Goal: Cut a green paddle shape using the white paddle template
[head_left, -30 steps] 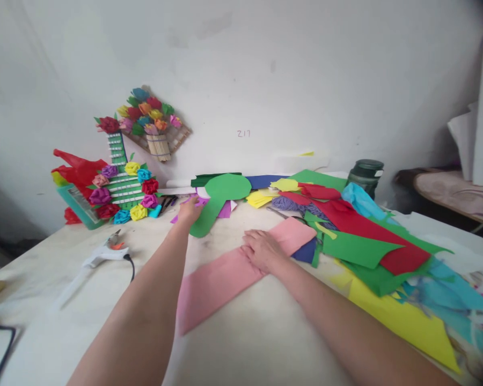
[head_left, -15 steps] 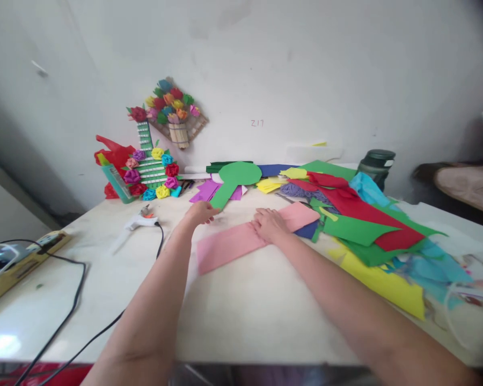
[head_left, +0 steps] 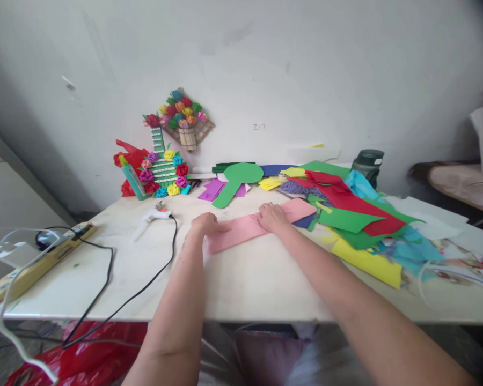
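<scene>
A folded strip of pink crepe paper or felt (head_left: pixel 245 231) lies slantwise on the table in front of me. My right hand (head_left: pixel 272 217) rests on its upper middle, fingers laid over the surface. At its left end is my left hand (head_left: pixel 206 222), fingers reaching onto the paper; their tips are partly blurred. A green paper cutout (head_left: pixel 243 174) with a round head and a long stem lies just beyond, apart from both hands. Under the strip's right end, a dark blue piece (head_left: pixel 306 221) shows.
A white glue gun (head_left: pixel 153 217) with a black cord lies at left, near a power strip (head_left: pixel 48 257). Behind stand a glue bottle (head_left: pixel 133 179) and a paper-flower guitar (head_left: pixel 164 169). Coloured sheets (head_left: pixel 366 262), purple yarn (head_left: pixel 301 188) and a dark bottle (head_left: pixel 367 165) are at right.
My left hand has left the green cutout's stem and moved down onto the pink strip's left end. My right hand stays on the strip. The view has shifted, showing more below the table edge.
</scene>
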